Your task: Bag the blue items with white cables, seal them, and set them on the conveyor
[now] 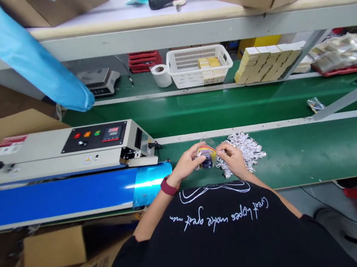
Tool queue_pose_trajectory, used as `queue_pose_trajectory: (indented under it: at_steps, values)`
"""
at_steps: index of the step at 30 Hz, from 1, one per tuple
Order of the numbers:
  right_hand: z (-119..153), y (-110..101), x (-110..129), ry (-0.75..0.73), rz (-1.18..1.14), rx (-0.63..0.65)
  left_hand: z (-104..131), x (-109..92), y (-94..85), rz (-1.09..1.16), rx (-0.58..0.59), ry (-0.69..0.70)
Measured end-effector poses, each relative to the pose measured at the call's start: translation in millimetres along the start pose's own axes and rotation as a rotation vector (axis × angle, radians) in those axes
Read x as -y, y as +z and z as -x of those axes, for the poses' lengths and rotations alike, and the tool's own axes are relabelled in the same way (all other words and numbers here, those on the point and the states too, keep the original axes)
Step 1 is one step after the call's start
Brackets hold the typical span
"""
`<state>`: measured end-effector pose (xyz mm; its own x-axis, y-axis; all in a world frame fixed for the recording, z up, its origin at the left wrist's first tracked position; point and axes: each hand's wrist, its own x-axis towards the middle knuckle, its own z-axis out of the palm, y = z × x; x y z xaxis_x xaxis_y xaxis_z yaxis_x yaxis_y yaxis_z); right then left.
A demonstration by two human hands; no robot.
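My left hand [188, 165] grips a small clear plastic bag [207, 156] from its left side, thumb across the front. Inside the bag are a yellow and red printed label and something dark that I cannot make out. At the bag's right edge, the fingers of my right hand [232, 157] are pinched together on the plastic. A heap of white looped cords with small metal ends [247, 149] lies on the green work surface, just behind and beside my right hand.
To the left stands a band sealing machine [103, 145] with a blue belt [64, 196]. Farther back are a white basket [188, 73], a paper roll [161, 76], stacked small boxes [266, 62] and a scale [98, 81]. A slanted metal post [347, 99] crosses at right; a shelf [155, 38] spans overhead.
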<state>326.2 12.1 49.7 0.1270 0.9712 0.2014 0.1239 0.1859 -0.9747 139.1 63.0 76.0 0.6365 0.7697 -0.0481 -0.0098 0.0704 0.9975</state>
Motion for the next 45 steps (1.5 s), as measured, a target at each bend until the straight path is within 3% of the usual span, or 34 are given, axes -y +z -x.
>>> queue_pose_trajectory:
  at_steps: [3, 6, 9, 13, 16, 18, 23, 26, 29, 34, 38, 41, 45]
  values:
    - [3.5, 24.4, -1.0, 0.013, 0.033, 0.015, 22.5, 13.3, -5.1, -0.007, -0.285, -0.032]
    - [8.6, 50.5, -3.8, 0.005, 0.094, 0.108, 49.8, 27.1, -15.2, -0.148, -0.555, -0.003]
    - [18.2, 78.8, -8.8, -0.026, 0.139, 0.111, 79.2, 39.0, -30.7, -0.322, -0.71, 0.025]
    - [32.3, 114.2, -20.2, -0.194, 0.289, -0.012, 113.7, 49.9, -53.8, -0.538, -0.867, 0.073]
    - [36.4, 136.8, -28.8, -0.358, 0.436, 0.016, 131.5, 53.5, -73.3, -0.692, -0.874, 0.18]
    - [36.1, 150.9, -31.5, -0.347, 0.443, 0.047, 140.0, 53.4, -87.0, -0.721, -0.821, 0.234]
    - [35.1, 179.7, -26.6, 0.057, 0.09, 0.159, 153.8, 51.4, -109.5, -0.566, -0.753, 0.189]
    - [36.4, 186.4, -20.8, 0.153, 0.002, 0.216, 158.0, 55.7, -110.0, -0.471, -0.766, 0.114]
    - [37.4, 186.8, -16.0, 0.134, 0.002, 0.207, 156.1, 60.7, -105.2, -0.248, -0.74, 0.094]
    - [38.2, 184.8, -13.5, 0.091, -0.018, 0.252, 141.3, 61.3, -101.4, 0.233, -0.593, 0.006]
    - [37.9, 181.8, -19.8, 0.068, 0.055, 0.19, 129.9, 65.6, -103.6, 0.496, -0.581, -0.085]
    - [39.0, 182.1, -27.4, 0.07, 0.069, 0.167, 125.5, 69.5, -101.4, 0.429, -0.644, -0.034]
    - [47.0, 190.1, -34.2, 0.07, 0.074, 0.086, 123.9, 65.7, -90.0, 0.063, -0.816, 0.048]
